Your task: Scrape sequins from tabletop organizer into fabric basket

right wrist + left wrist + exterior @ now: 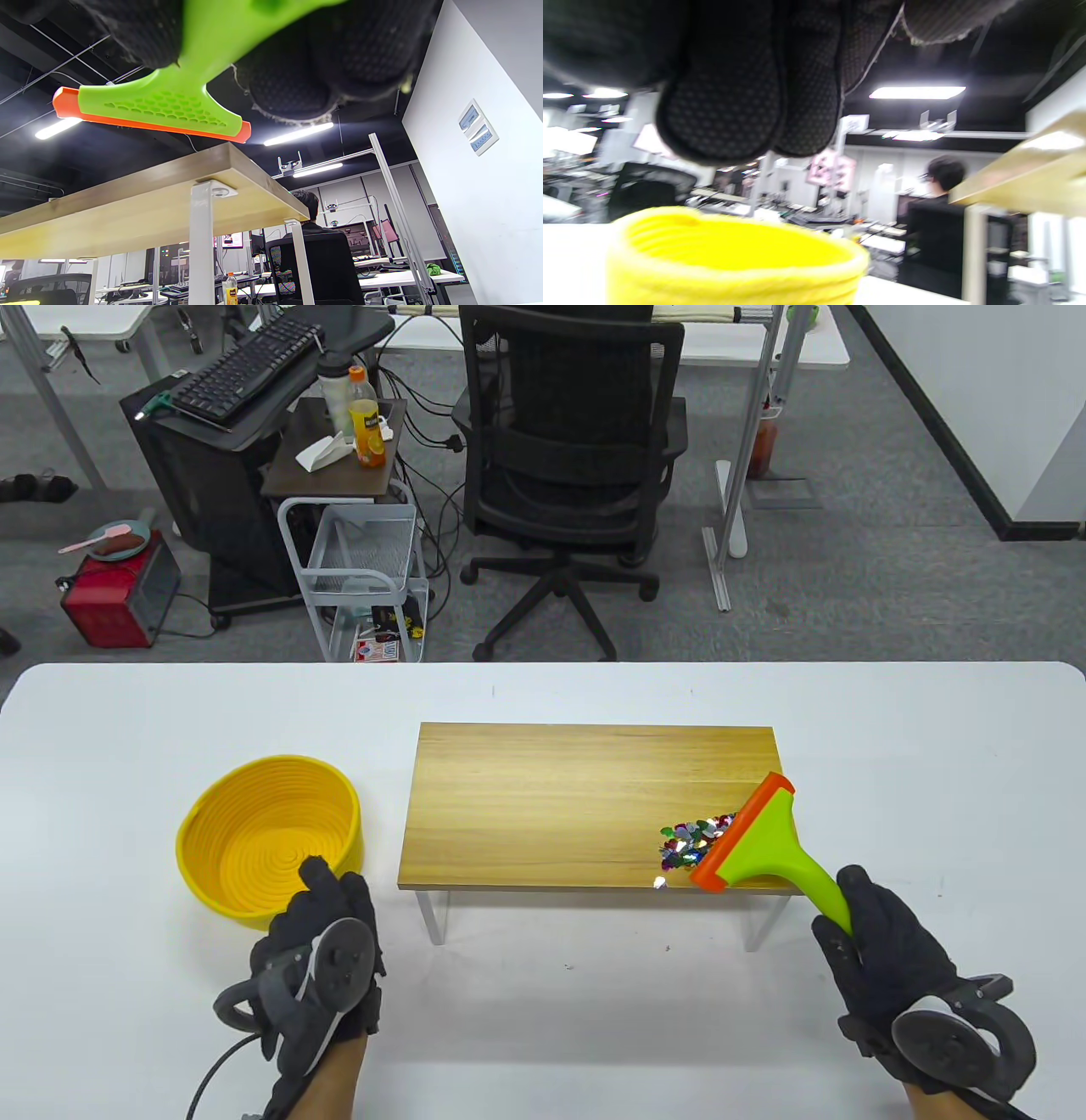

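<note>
Sequins [694,841] beside organizer [543,814] front edge

A white worktop [543,1027] carried a yellow fabric basket [270,831] at its left and, just beside it, a wooden organizer [551,806] standing on white legs.

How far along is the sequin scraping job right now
Early stage. Done: the right hand grips the green scraper, its orange blade set against the sequins, which sit piled near the right front corner of the wooden organizer. In hand: the left hand is at the yellow basket, by its near rim. Left: the basket looks empty, so the whole pile must cross the board.
</note>
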`<state>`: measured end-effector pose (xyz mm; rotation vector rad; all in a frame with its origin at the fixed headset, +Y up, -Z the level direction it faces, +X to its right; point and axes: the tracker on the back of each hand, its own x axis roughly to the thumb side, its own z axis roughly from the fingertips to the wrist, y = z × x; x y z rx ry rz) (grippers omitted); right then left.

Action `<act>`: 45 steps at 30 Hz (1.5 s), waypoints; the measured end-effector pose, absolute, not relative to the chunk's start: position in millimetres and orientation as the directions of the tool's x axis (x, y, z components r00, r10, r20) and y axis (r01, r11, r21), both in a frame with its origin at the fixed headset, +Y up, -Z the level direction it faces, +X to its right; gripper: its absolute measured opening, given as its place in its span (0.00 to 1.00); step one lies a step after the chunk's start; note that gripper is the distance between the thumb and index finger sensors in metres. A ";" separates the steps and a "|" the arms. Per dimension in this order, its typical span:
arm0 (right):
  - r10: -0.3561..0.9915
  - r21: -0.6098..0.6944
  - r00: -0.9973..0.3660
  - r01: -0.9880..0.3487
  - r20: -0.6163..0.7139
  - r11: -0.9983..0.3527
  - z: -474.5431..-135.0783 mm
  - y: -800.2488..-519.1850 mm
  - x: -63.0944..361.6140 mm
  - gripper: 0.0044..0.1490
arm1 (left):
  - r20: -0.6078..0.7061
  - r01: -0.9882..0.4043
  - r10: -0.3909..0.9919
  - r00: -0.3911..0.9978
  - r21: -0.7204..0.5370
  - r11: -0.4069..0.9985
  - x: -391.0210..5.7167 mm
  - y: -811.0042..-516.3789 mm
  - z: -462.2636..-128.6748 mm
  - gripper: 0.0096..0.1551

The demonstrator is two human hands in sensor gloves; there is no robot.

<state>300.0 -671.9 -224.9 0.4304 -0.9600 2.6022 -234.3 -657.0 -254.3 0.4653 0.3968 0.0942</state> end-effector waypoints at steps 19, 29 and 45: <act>0.232 -0.555 -0.890 -0.430 0.392 -0.712 -224.6 -671.8 303.7 0.39 | -0.875 -0.212 0.083 0.477 -0.023 0.977 -323.6 -717.2 -310.9 0.55; 0.242 -0.566 -0.883 -0.447 0.402 -0.693 -222.8 -668.4 307.8 0.39 | -0.904 -0.395 0.273 0.329 0.130 0.909 -332.5 -728.1 -312.5 0.52; 0.258 -0.554 -0.884 -0.449 0.391 -0.701 -225.2 -670.7 308.0 0.39 | -0.728 -0.502 0.676 0.111 0.546 0.671 -328.1 -705.0 -290.9 0.41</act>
